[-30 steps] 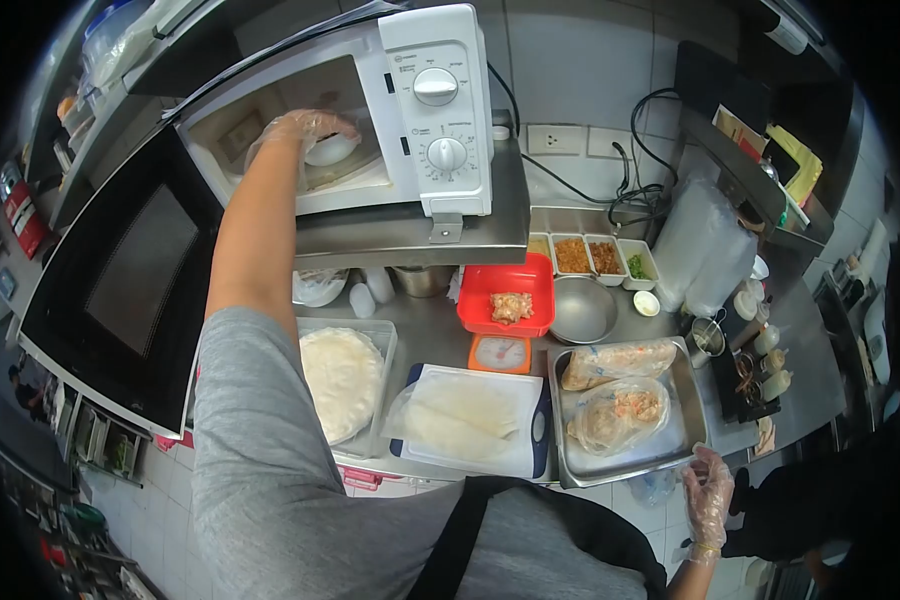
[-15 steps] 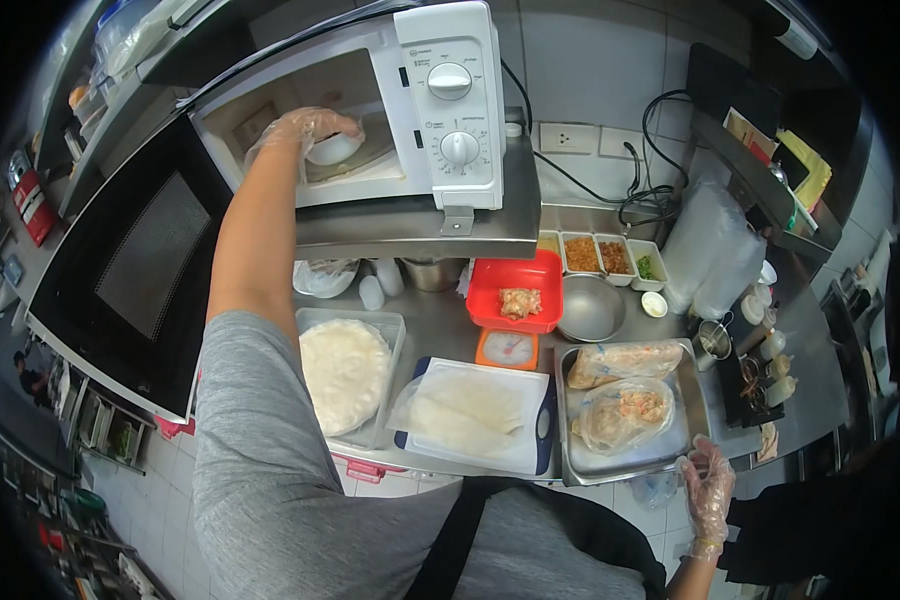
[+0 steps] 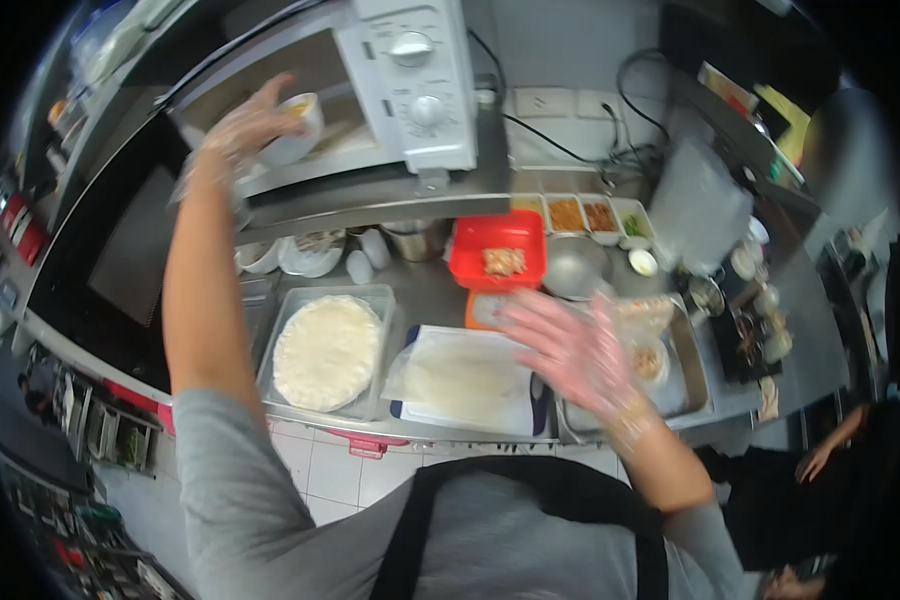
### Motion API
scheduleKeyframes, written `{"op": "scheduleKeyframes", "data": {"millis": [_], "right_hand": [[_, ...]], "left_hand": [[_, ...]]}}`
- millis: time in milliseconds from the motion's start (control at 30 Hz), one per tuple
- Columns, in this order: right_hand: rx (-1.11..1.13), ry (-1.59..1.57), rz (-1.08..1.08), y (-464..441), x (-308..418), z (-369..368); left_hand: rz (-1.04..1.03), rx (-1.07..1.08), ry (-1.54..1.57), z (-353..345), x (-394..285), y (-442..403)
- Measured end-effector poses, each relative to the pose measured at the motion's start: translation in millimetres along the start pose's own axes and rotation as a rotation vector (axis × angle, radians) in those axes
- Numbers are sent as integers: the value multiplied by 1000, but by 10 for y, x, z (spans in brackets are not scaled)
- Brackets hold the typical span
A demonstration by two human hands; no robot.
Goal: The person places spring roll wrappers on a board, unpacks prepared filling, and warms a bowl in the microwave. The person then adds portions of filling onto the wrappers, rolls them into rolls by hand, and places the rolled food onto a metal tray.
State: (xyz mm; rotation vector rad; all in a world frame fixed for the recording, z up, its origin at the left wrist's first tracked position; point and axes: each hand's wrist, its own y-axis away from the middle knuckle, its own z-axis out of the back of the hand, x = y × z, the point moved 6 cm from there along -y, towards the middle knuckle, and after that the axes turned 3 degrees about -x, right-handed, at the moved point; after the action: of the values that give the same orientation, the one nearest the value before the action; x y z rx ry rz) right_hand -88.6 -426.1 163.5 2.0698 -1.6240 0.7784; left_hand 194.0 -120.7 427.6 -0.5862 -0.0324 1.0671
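My left hand [image 3: 248,128], in a clear plastic glove, grips a white bowl [image 3: 298,148] at the mouth of the open microwave [image 3: 355,160]. The bowl is tilted, and something yellow shows inside it. My right hand [image 3: 575,350], gloved too, hovers with fingers spread over the gap between a cutting board [image 3: 510,410] and a metal tray [image 3: 692,375]. Translucent sheets [image 3: 460,370] lie on the board. Bagged food [image 3: 650,362] in the tray is partly hidden by this hand. Behind it, a red container [image 3: 470,255] with a lump of filling [image 3: 503,262] sits on an orange scale [image 3: 485,308].
A clear tub [image 3: 385,330] holds a pale round dough-like mass [image 3: 328,352]. Small trays of toppings [image 3: 567,214], a metal bowl [image 3: 577,265] and plastic bags [image 3: 705,205] line the back. The microwave door [image 3: 120,260] hangs open at left. Another person's arm [image 3: 832,445] shows at right.
My left hand has drawn the bowl leftward toward the microwave's opening and tilted it. My right hand has risen from beside the tray's front right corner and moved left over the counter.
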Motion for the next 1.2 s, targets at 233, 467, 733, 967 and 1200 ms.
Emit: {"op": "scheduleKeyframes", "data": {"millis": [233, 467, 733, 967, 1200], "right_hand": [[148, -290, -158, -1039, -774, -795], [334, -681, 52, -502, -464, -869], [314, -722, 338, 811, 1105, 160], [-258, -140, 633, 2681, 1990, 1505], [-699, 492, 764, 4143, 2688, 1457]], "left_hand": [[-30, 198, 474, -88, -1177, 1303], [-360, 454, 310, -648, -2530, 2031], [-727, 502, 436, -1428, -4442, 1756], [-896, 489, 411, -2557, -6956, 1247], [-786, 546, 405, -4384, -8916, 1268]]}}
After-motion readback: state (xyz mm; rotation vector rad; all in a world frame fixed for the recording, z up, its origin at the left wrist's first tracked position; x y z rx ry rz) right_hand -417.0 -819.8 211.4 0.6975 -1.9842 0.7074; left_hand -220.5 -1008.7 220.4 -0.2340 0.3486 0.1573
